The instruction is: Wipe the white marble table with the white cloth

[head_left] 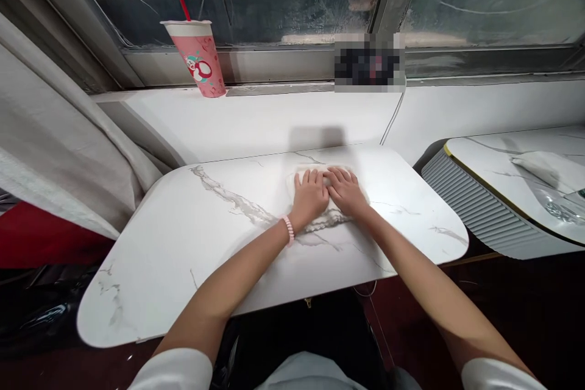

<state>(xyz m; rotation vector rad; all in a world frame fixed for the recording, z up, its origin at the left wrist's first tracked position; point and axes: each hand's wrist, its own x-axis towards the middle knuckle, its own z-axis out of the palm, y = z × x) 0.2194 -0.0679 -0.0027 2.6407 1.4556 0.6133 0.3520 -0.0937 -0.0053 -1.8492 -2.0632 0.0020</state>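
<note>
White marbled bench (pixel 159 250) fills most of my view; ribbed cabinet (pixel 479 213) off to the right. White cloth (pixel 328 217) lies on the bench, right of centre, toward the far edge. Pink cup (pixel 198 61) stands far left by the window. I've got left hand (pixel 311 198) and right hand (pixel 347 194) side by side on the cloth, fingers extended, pressed over it, ungripped. Pink coiled bracelet (pixel 288 230), left wrist.

Dark window (pixel 256 0) (smeared, perhaps), pale curtain (pixel 59 122).
</note>
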